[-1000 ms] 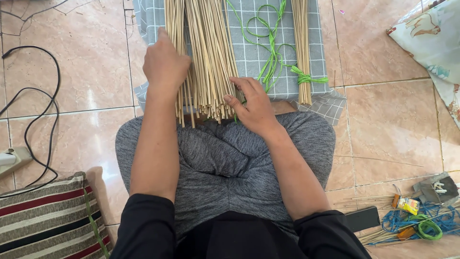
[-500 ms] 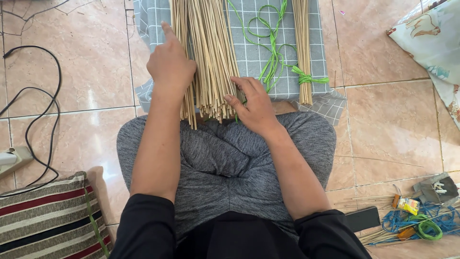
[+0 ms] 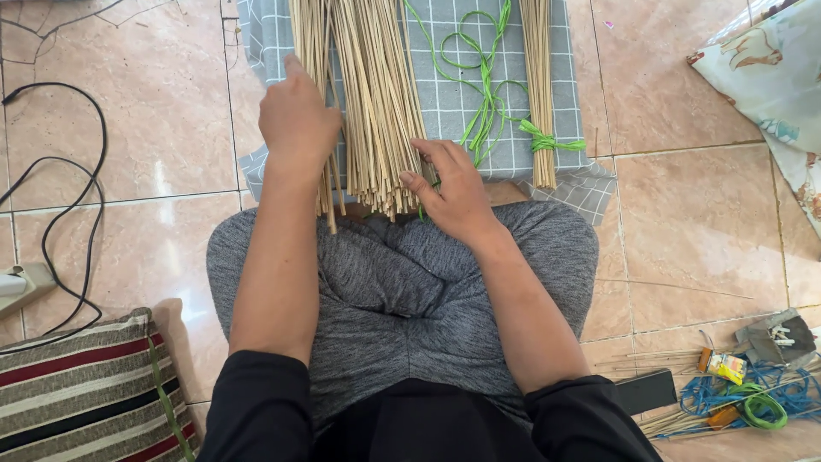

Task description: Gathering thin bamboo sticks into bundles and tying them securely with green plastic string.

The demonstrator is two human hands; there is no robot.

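Left hand [image 3: 297, 120] lies palm-down, fingers curled over the left edge of the loose stick pile [image 3: 376, 94]; grip not visible, can't tell. Right hand [image 3: 453, 192] open, fingertips pressing pile's right side. Pile sits on grey checked cloth [image 3: 513, 85], unbound; one small bundle [image 3: 539, 94] right of pile already tied with green string [image 3: 479, 77]. Tool clutter [image 3: 744, 385] far right of pile, nothing blocking

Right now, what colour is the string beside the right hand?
Bright green string, clearest in the head view.
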